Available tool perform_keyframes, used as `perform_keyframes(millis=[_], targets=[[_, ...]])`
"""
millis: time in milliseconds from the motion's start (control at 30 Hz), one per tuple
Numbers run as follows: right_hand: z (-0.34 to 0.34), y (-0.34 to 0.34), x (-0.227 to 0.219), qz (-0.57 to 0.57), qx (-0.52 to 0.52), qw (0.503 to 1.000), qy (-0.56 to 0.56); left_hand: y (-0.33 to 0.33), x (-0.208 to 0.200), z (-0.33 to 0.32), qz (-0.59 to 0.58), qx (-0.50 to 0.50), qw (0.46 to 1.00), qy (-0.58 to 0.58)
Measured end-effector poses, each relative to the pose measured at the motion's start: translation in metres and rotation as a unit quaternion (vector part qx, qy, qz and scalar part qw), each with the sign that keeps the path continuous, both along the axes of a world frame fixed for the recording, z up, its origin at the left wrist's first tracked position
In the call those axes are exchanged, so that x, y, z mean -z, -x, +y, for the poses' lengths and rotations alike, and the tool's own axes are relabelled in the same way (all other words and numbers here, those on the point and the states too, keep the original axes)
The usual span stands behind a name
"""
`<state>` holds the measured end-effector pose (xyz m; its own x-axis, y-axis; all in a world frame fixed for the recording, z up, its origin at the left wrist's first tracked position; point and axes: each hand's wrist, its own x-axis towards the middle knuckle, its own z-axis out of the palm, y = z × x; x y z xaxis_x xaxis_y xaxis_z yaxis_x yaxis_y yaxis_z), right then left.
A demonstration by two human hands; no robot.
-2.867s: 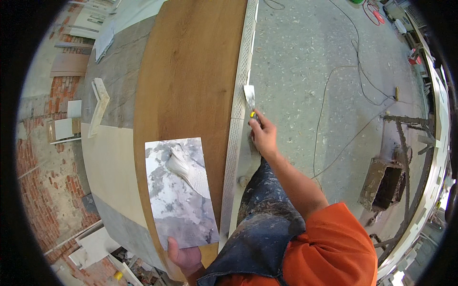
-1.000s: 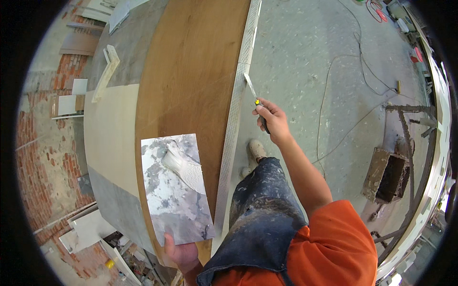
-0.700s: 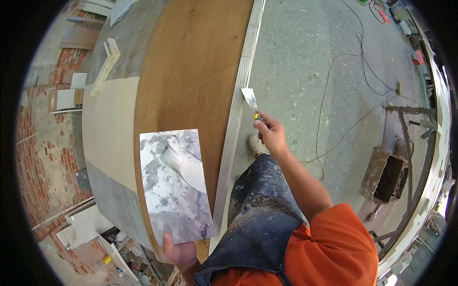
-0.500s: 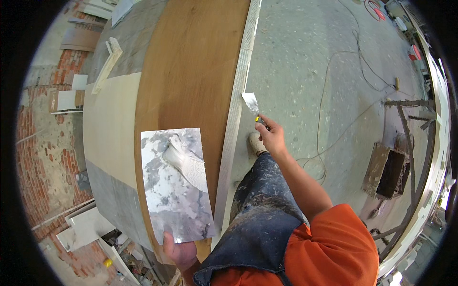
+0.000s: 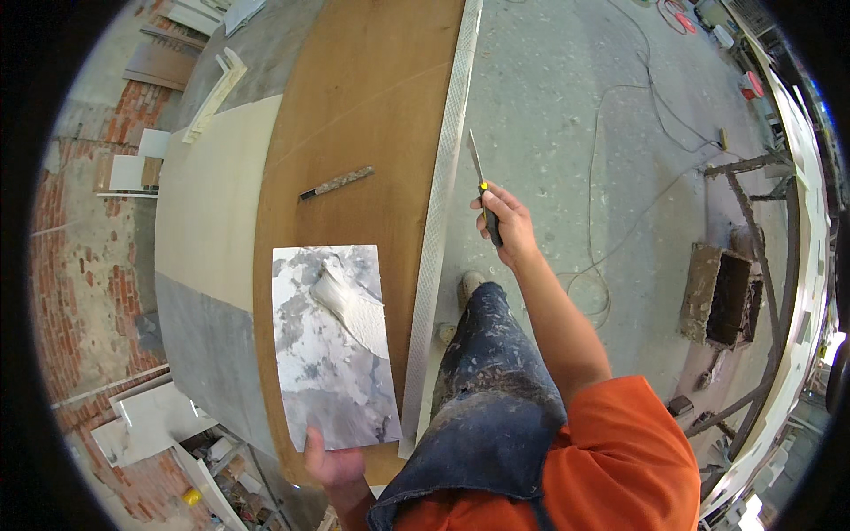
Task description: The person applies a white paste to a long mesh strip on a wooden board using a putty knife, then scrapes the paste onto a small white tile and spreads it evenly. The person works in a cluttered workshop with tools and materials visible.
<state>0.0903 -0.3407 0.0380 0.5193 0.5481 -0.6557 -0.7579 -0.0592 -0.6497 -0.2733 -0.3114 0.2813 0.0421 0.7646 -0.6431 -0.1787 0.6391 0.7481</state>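
Left hand (image 5: 335, 465) is pinching smeared board (image 5: 336, 398) at 7 o'clock, thumb on top; white paste (image 5: 347, 305) sitting on it. Right hand (image 5: 511, 223) is gripping putty knife (image 5: 484, 188) at 1 o'clock, blade pointing toward 12, beside patterned strip (image 5: 428, 265).

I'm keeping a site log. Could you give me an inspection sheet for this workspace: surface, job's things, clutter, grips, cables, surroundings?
Surface: brown wood-grain board, textured strip along its right edge.
Job's things: putty knife; mottled rectangular sheet bearing pale paste.
Clutter: short black-ended stick on the board.
Grips: left hand holds the sheet by its near edge; right hand holds the putty knife.
Cables: thin cable on the floor.
Surroundings: exposed brickwork at left; open hollow box at right.
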Motion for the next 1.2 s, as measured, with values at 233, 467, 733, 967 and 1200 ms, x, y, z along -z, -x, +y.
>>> perform_keyframes(millis=[233, 467, 733, 967, 1200], targets=[[0.018, 0.029, 0.032, -0.072, 0.009, 0.996, 0.049, -0.007, -0.011, 0.003, 0.033, -0.002, 0.999, 0.024], [-0.021, 0.104, 0.030, -0.098, -0.012, 0.986, 0.137, -0.015, -0.017, 0.004, 0.045, -0.001, 0.999, 0.031], [-0.042, 0.096, 0.003, -0.046, 0.053, 0.982, 0.174, 0.001, -0.010, 0.002, 0.008, -0.014, 1.000, 0.017], [-0.027, 0.054, -0.173, -0.392, -0.392, 0.824, -0.118, 0.026, 0.017, -0.011, -0.090, -0.022, 0.996, -0.014], [-0.009, 0.082, -0.203, -0.482, -0.540, 0.689, -0.035, 0.039, 0.052, -0.018, -0.169, -0.039, 0.984, -0.031]])
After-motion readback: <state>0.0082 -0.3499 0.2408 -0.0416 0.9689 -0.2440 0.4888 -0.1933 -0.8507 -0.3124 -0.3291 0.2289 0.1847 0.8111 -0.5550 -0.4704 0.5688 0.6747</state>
